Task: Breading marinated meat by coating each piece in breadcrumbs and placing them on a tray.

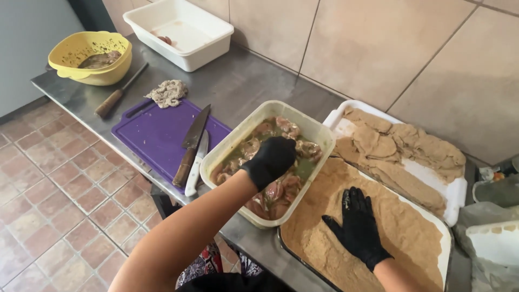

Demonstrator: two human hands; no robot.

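My left hand (272, 158), in a black glove, reaches down into a cream rectangular tub (319, 131) of marinated meat pieces (285, 189); its fingertips are buried among the meat, so I cannot tell if it grips a piece. My right hand (358, 225), also gloved in black, lies flat with fingers spread on the breadcrumbs (405, 227) filling a metal tray (446, 233). Behind that tray, a white tray (457, 192) carries several breaded cutlets (403, 143).
A purple cutting board (154, 130) holds two knives (190, 147). A third knife (114, 98), a scrap lump (167, 93), a yellow colander (89, 57) and a white tub (181, 32) stand on the steel counter (238, 86). Tiled floor lies left; tiled wall behind.
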